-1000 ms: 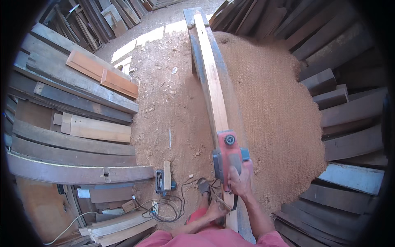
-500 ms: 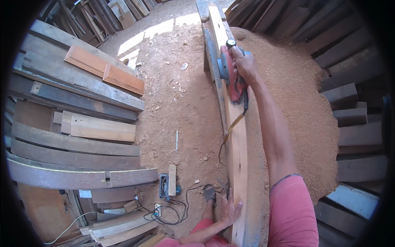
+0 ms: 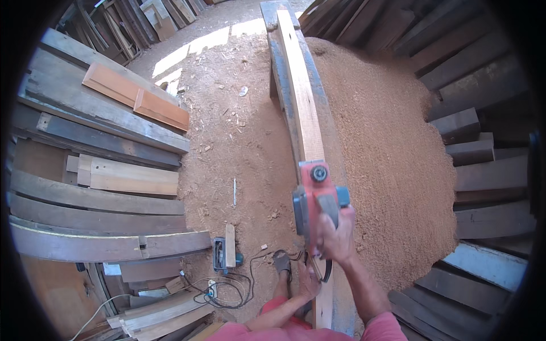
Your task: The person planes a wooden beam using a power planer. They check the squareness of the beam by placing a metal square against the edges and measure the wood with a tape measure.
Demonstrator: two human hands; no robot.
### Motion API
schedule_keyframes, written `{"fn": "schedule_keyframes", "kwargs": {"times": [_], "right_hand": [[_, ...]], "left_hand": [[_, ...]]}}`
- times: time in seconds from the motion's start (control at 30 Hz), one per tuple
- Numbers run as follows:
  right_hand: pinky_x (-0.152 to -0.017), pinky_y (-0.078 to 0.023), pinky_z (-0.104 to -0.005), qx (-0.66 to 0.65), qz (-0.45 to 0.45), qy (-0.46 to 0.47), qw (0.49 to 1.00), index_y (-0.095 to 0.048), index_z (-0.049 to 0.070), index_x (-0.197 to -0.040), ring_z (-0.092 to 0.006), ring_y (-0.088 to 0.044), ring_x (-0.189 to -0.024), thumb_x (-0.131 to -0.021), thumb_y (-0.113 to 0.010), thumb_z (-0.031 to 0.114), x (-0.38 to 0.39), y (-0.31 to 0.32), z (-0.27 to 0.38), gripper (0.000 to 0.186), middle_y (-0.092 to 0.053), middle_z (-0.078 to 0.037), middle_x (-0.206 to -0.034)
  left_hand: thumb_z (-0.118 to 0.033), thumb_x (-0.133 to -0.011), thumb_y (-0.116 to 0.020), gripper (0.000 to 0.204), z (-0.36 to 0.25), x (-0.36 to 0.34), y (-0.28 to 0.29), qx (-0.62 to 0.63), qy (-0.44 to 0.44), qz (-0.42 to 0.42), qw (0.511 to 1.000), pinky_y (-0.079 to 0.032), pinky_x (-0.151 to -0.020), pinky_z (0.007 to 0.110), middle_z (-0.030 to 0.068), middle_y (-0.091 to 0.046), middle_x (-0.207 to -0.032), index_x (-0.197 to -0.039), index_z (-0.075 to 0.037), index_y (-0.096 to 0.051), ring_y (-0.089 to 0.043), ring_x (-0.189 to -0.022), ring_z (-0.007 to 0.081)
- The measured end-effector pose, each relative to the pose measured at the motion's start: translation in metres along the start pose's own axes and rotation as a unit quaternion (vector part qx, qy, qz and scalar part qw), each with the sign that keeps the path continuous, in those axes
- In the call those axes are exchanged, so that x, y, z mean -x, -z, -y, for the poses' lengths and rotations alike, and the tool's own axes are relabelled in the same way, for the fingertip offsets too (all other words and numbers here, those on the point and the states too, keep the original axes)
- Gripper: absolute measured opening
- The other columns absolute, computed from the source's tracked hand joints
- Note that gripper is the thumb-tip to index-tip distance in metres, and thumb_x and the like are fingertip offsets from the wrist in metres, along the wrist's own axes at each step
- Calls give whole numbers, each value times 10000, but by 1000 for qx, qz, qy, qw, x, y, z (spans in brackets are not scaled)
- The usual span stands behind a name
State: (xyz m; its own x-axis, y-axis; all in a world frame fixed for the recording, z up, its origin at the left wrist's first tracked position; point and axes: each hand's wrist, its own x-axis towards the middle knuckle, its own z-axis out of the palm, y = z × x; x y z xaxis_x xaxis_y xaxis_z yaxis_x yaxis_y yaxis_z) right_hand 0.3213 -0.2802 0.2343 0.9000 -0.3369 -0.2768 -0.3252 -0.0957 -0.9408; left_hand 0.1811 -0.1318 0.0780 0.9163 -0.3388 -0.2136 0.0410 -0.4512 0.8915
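Observation:
My right hand (image 3: 336, 236) grips the handle of a red and grey electric planer (image 3: 314, 192), which sits on a long pale board (image 3: 298, 85). The board lies along a narrow, weathered bench (image 3: 333, 145). My left hand (image 3: 308, 282) is at the board's left edge near me, just below the planer, its fingers partly hidden around the edge and cord. The planer's cord (image 3: 325, 273) loops down beside the board.
Planks (image 3: 96, 199) are stacked along the left, more lumber (image 3: 478, 216) along the right. Wood shavings (image 3: 398, 153) pile right of the bench. A second power tool (image 3: 219, 253), coiled cords (image 3: 224, 298) and my sandalled foot (image 3: 281, 260) are low on the left.
The planer went forward along the board to the far part half a second ago and is now pulled back near me. My left hand stays low at the board's near end.

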Motion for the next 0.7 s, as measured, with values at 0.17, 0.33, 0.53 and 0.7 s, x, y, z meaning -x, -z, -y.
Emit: {"fn": "schedule_keyframes", "kwargs": {"times": [0.17, 0.33, 0.53, 0.7], "right_hand": [[-540, -472, -327, 16, -16, 2, 1000, -575, 21, -909, -138, -566, -581, -1012, -545, 414, -21, -4, 16, 406, -555, -39, -661], [-567, -520, -344, 59, -44, -2, 997, -644, 20, -812, -168, -634, -579, -1020, -483, 471, -150, -10, 57, 521, -619, -65, -629], [-541, -483, -269, 60, -80, 62, 993, -701, 67, -922, -87, -565, -573, -1008, -542, 460, -333, 1, 75, 433, -608, 13, -694], [-539, -466, -247, -21, -55, 40, 997, -714, 88, -1005, -67, -528, -579, -998, -597, 445, -372, 11, 74, 376, -578, 42, -706]], "left_hand": [[-559, -1050, -99, 819, 6, 7, 0, -2, 3, 5, 1000, -306, -1035, 506, 360, -472, -1259, -1515, 71, -334, -449, -1123, 479], [-497, -1075, -157, 718, 6, 2, -1, -26, -4, -16, 1000, -373, -924, 518, 344, -478, -1111, -1541, 16, -342, -484, -1015, 463], [-493, -1077, -183, 720, -3, 5, 4, -22, 19, -5, 1000, -395, -945, 512, 345, -469, -1146, -1551, 35, -301, -493, -1070, 466], [-440, -1080, -195, 690, 3, 2, 0, -43, 10, 1, 999, -372, -1008, 490, 359, -483, -1203, -1540, 63, -300, -483, -1116, 481]]}}
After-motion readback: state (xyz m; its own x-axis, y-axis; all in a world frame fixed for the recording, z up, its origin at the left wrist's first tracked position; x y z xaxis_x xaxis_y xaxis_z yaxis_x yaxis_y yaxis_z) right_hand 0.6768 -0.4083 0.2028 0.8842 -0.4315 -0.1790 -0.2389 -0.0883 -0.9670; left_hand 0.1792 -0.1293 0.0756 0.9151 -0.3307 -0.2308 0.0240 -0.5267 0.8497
